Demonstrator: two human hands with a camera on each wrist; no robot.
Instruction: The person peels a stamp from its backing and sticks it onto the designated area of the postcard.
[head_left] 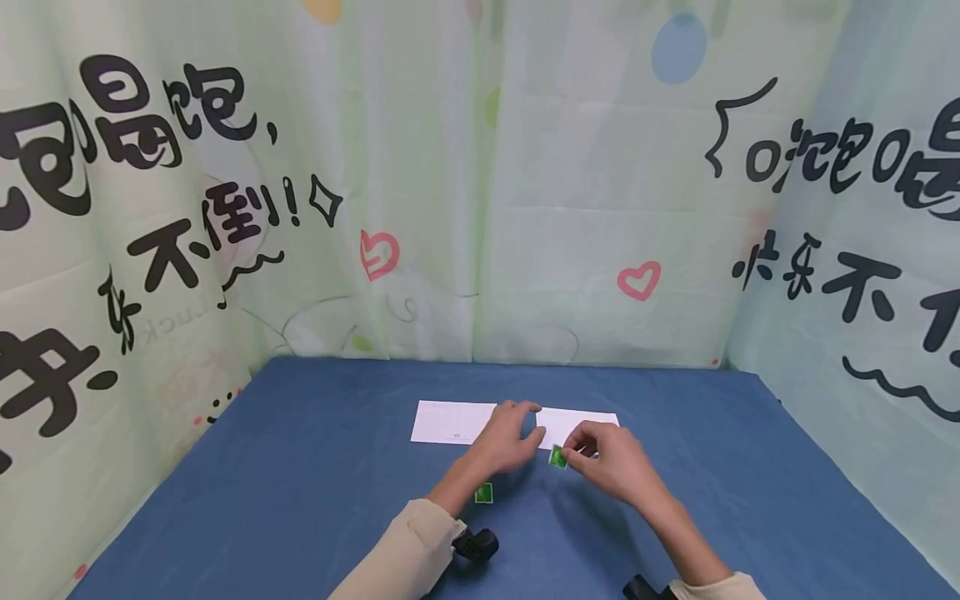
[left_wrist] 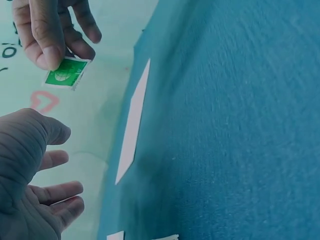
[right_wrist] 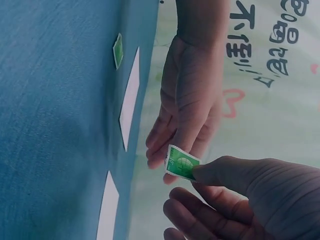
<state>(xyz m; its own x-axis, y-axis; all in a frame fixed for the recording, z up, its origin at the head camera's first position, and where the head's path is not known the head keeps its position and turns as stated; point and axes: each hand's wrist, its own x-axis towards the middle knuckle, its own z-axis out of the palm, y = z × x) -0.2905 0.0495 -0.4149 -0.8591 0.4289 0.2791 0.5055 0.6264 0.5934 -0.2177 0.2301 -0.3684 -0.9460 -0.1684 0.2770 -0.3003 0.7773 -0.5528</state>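
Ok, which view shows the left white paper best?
The head view: it shows the left white paper broadest, with a small printed mark. The right wrist view foreshortens it sharply; the left wrist view apparently catches only its end.

Table (head_left: 315, 475), toward far edge | left white envelope (head_left: 446, 422): right end was hidden by left hand (head_left: 504, 440); print (head_left: 457, 436) was too small to read | table's near edge was cut off

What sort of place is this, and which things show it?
Probably a curtained-off tabletop workspace: printed curtains line the back and sides of a blue-covered table, with white paper rectangles on it.
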